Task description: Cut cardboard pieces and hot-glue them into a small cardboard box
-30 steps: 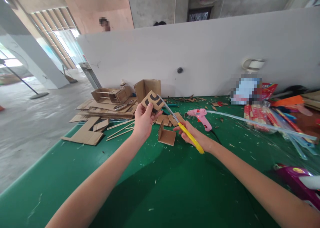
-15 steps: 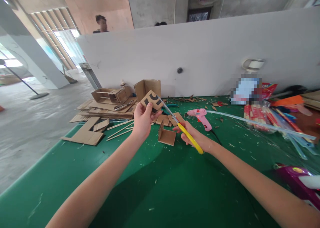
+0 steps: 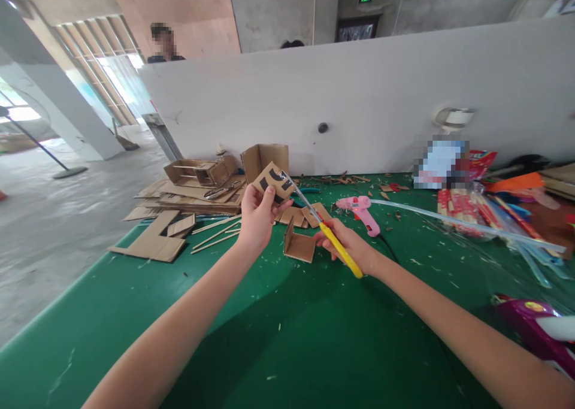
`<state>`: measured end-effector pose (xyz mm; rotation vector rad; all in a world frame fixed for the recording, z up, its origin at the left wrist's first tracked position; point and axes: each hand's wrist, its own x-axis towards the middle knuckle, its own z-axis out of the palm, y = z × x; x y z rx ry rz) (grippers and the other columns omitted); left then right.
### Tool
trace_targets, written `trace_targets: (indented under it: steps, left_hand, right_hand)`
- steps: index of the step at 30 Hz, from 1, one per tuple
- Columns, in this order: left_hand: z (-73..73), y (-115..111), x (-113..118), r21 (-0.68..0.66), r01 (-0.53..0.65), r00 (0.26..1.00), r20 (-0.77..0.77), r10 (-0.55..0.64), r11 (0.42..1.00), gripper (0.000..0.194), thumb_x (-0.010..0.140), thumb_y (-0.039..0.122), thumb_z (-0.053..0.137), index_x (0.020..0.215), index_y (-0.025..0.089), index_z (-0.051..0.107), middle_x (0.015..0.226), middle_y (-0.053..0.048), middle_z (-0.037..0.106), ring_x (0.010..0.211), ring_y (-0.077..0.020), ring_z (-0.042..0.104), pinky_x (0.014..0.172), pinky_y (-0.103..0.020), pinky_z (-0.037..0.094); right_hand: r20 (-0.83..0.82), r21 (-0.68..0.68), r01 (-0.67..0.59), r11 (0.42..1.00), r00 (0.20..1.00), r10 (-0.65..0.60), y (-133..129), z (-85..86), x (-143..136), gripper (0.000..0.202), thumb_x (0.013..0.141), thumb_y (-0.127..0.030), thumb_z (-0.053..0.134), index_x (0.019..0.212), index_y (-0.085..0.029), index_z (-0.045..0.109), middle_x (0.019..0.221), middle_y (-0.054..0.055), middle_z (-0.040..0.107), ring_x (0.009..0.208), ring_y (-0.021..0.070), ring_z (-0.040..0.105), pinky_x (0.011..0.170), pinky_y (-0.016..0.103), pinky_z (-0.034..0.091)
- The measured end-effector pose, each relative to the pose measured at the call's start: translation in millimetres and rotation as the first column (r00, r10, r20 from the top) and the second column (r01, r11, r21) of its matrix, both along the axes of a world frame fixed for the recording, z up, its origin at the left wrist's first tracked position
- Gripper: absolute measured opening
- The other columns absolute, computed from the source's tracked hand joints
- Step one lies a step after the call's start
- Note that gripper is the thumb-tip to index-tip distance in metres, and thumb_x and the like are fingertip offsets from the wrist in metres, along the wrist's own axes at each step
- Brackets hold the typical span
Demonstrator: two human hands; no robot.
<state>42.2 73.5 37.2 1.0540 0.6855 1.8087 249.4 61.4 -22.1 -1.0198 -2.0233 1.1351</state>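
A small cardboard piece with black printed marks is pinched between the thumb and fingers of my left hand, raised above the table. My right hand grips yellow-handled scissors, seen nearly edge-on, so how far the blades are apart I cannot tell. Their tips meet the right edge of the cardboard piece. Below, between my hands, an L-shaped cardboard assembly stands on the green table. Other small cardboard pieces lie just behind it.
Left lie stacked cardboard sheets, a cardboard model and thin wooden sticks. A pink glue gun with a long glue stick rests right of centre. Farther right are packaged supplies and a purple tool. A white partition stands behind.
The scissors and my right hand have shifted very slightly left and down against the cardboard piece. My left hand stays almost still. Beyond the partition, a person has moved left.
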Motion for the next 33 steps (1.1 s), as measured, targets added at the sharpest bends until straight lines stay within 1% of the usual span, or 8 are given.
trace_targets:
  steps: [4,8,13,16,22,24,28,33]
  left_hand:
    - [0.6,-1,0,-0.003,-0.013,0.999,-0.032,0.013,1.0,0.023,0.075,0.03,0.071,0.083,0.018,0.053,0.091,0.002,0.061,0.077,-0.0088,0.063,0.077,-0.031,0.06]
    - [0.9,-2,0,0.019,-0.03,0.998,-0.055,0.031,0.999,0.022,0.076,0.03,0.07,0.083,0.018,0.052,0.09,0.002,0.06,0.078,-0.0086,0.062,0.079,-0.031,0.06]
    - [2.3,-4,2,0.035,-0.022,0.997,-0.069,0.024,0.999,0.02,0.077,0.03,0.069,0.084,0.019,0.053,0.093,0.002,0.06,0.081,-0.0095,0.062,0.08,-0.031,0.06]
    - [3.1,-6,2,0.05,-0.02,0.997,-0.071,0.023,0.999,0.02,0.078,0.029,0.068,0.083,0.019,0.052,0.094,0.001,0.06,0.082,-0.0103,0.063,0.079,-0.031,0.06]
    - [3.3,-12,1,0.056,0.009,0.988,-0.155,0.0,0.998,0.019,0.08,0.03,0.066,0.086,0.02,0.051,0.088,0.001,0.06,0.082,-0.0139,0.064,0.074,-0.033,0.061]
    - [3.5,-14,2,0.058,0.019,0.985,-0.175,-0.008,0.998,0.018,0.08,0.03,0.065,0.087,0.021,0.052,0.087,0.001,0.059,0.082,-0.0143,0.065,0.074,-0.034,0.061]
    - [5.1,-17,4,0.071,0.018,0.981,-0.195,-0.004,0.997,0.018,0.081,0.031,0.065,0.088,0.021,0.052,0.086,0.001,0.059,0.082,-0.0146,0.065,0.074,-0.033,0.061]
    - [7.4,-19,7,0.081,0.024,0.982,-0.187,-0.008,0.996,0.017,0.081,0.031,0.065,0.088,0.021,0.052,0.088,0.0,0.061,0.085,-0.0151,0.065,0.075,-0.033,0.06]
  right_hand:
    - [0.0,-0.013,0.064,0.998,0.998,-0.064,1,-3.1,-2,0.037,0.086,-0.047,0.055,0.109,-0.021,0.042,0.091,0.006,0.067,0.074,0.018,0.065,0.052,0.026,0.048]
    - [0.05,-0.012,0.104,0.995,0.993,-0.103,2,-6.8,-2,0.036,0.084,-0.047,0.057,0.108,-0.023,0.043,0.081,0.003,0.067,0.056,0.0151,0.061,0.048,0.027,0.047]
    - [0.085,0.072,0.138,0.988,0.986,-0.144,4,-11.3,-3,0.031,0.083,-0.049,0.055,0.099,-0.025,0.044,0.073,0.002,0.066,0.057,0.0186,0.06,0.046,0.029,0.044]
    - [0.102,0.115,0.15,0.982,0.982,-0.162,2,-11.4,-3,0.029,0.084,-0.049,0.053,0.096,-0.025,0.041,0.07,0.0,0.062,0.054,0.0172,0.056,0.044,0.027,0.041]
    - [0.077,0.21,0.07,0.975,0.993,-0.088,-7,-5.5,-5,0.028,0.089,-0.047,0.046,0.096,-0.023,0.033,0.074,-0.002,0.053,0.058,0.0135,0.051,0.051,0.026,0.04]
    - [0.099,0.246,0.091,0.965,0.988,-0.118,-8,-2.8,-6,0.027,0.09,-0.046,0.045,0.095,-0.023,0.032,0.071,-0.003,0.051,0.057,0.0137,0.05,0.051,0.026,0.039]
    - [0.222,0.324,0.138,0.936,0.95,-0.217,-13,4.4,-9,0.028,0.088,-0.046,0.046,0.087,-0.024,0.029,0.061,-0.005,0.045,0.049,0.0142,0.045,0.046,0.025,0.029]
    - [0.267,0.364,0.131,0.922,0.934,-0.238,-19,10.2,-13,0.027,0.087,-0.045,0.043,0.084,-0.024,0.025,0.057,-0.004,0.044,0.046,0.0163,0.045,0.046,0.026,0.028]
